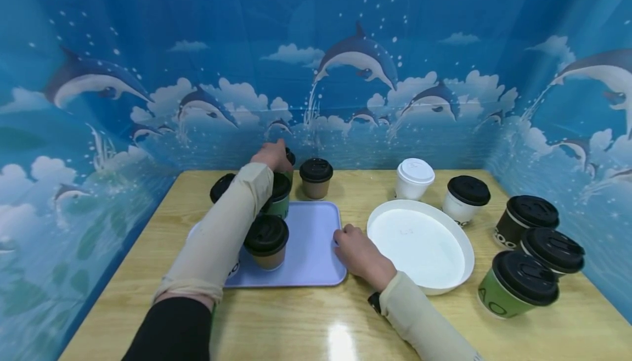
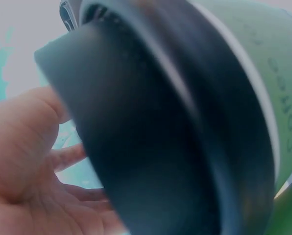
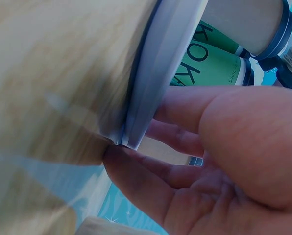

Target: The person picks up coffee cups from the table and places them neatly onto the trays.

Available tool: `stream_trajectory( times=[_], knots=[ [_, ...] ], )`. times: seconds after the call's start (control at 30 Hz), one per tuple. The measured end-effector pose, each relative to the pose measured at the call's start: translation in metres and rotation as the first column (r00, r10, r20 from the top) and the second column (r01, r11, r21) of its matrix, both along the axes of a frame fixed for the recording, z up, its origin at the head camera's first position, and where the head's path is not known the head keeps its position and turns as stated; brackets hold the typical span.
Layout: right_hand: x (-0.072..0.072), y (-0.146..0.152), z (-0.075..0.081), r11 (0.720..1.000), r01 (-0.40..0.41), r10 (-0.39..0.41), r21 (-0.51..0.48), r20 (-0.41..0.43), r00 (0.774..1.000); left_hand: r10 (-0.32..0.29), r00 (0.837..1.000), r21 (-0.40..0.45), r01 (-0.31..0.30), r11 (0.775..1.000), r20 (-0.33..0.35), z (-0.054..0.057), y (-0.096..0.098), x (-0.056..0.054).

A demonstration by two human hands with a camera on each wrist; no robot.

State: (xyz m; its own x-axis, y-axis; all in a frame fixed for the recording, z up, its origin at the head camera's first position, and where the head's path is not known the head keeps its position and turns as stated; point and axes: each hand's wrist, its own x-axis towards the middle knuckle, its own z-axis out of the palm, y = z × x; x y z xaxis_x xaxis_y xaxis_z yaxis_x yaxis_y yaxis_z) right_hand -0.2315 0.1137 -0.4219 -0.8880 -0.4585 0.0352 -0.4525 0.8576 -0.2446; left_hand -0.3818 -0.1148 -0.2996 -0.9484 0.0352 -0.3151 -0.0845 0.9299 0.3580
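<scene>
My left hand (image 1: pixel 272 156) grips a green paper cup with a black lid (image 1: pixel 290 157) beyond the back edge of a lavender tray (image 1: pixel 311 246). In the left wrist view, a nearer black lid (image 2: pixel 151 117) covers the fingertips of that hand (image 2: pixel 33 161). On the tray stand a brown cup with black lid (image 1: pixel 269 243) and a green cup (image 1: pixel 280 206); my left forearm hides part of the group. The tray's right rim (image 3: pixel 156 73) is pinched between thumb and fingers of my right hand (image 1: pixel 362 254).
Behind the tray stands another brown cup (image 1: pixel 316 179). A round white tray (image 1: pixel 419 243) lies to the right. Around it are a white-lidded cup (image 1: pixel 413 179), a white cup with black lid (image 1: pixel 464 201), two dark-lidded cups (image 1: pixel 525 221) and a green cup (image 1: pixel 513 289). A dolphin-print curtain (image 1: pixel 316 48) closes the back.
</scene>
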Motion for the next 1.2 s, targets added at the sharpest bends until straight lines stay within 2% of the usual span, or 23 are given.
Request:
stream_trajectory(
  times=[0.2,0.37,0.67,0.87,1.2],
  knots=[
    [0.0,0.0,0.0,1.0,-0.002,0.002,0.001,-0.01,1.0,-0.012,1.0,0.003,0.012,1.0,0.005,0.002,-0.001,0.001],
    [0.001,0.0,0.0,1.0,-0.004,0.004,-0.005,-0.013,1.0,0.0,1.0,0.006,0.0,1.0,-0.023,-0.002,0.0,0.0],
    [0.001,0.0,0.0,1.0,-0.01,0.01,-0.013,-0.018,1.0,0.025,0.997,0.032,-0.023,0.999,-0.074,0.001,0.002,0.005],
    [0.001,0.0,0.0,1.0,-0.018,0.017,-0.01,-0.03,0.999,0.059,0.991,0.119,-0.045,0.992,-0.118,0.005,0.0,0.007],
    [0.001,0.001,-0.002,1.0,-0.02,0.019,-0.007,-0.036,0.999,0.12,0.971,0.245,-0.068,0.967,-0.205,0.01,-0.003,0.011]
  ],
)
